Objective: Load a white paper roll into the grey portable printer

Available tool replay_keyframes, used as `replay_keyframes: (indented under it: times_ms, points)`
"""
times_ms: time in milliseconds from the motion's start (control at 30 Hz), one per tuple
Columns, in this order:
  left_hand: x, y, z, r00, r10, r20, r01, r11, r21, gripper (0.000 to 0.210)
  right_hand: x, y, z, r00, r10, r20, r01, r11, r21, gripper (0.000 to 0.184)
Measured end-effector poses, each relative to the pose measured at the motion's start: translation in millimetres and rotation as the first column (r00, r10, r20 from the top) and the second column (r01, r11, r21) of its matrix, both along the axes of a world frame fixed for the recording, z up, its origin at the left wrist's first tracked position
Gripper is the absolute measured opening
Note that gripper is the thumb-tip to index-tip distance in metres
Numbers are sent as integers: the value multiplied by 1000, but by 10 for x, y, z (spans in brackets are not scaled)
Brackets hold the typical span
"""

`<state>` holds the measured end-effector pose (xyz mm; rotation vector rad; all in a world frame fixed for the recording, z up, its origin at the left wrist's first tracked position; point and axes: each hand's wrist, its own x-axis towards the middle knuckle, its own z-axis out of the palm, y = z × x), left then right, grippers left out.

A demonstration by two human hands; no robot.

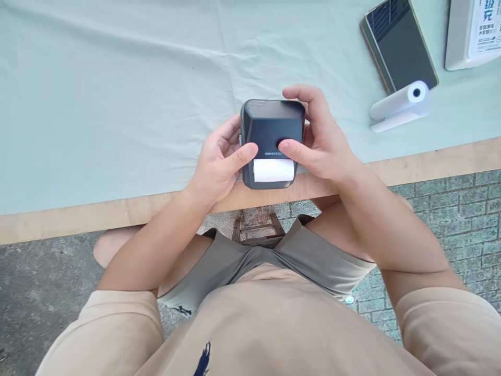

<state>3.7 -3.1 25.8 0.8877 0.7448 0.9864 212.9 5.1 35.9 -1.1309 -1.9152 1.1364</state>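
L hand [217, 164] & R hand [323, 138] both hold the blk NIIMBOT printer [272, 128] btwn them, one per side, white paper [274, 171] showing on top. Right of the R hand, on the bench [434, 159]: paper roll [395, 103], phone [403, 47] just past it, white box [460, 39] farthest off.

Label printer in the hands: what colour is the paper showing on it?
White paper shows on the label printer, best in the head view.
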Motion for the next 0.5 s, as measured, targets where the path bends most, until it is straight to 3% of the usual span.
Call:
replay_keyframes:
  times_ms: [100, 267, 500]
  points:
    - [-1, 4, -3, 1000, -15, -1, 15, 1000, -10, 43, 11, 17, -28, 1000, -14, 6, 14, 1000, 25, 60]
    - [-27, 31, -59, 999, -23, 24, 25, 995, -96, 26, 5, 16, -53, 1000, -27, 15, 26, 997, 68, 60]
    - [-32, 41, -37, 1000, 16, 19, -13, 990, -139, 29, 0, 8, -37, 999, -26, 30, 23, 997, 74, 60]
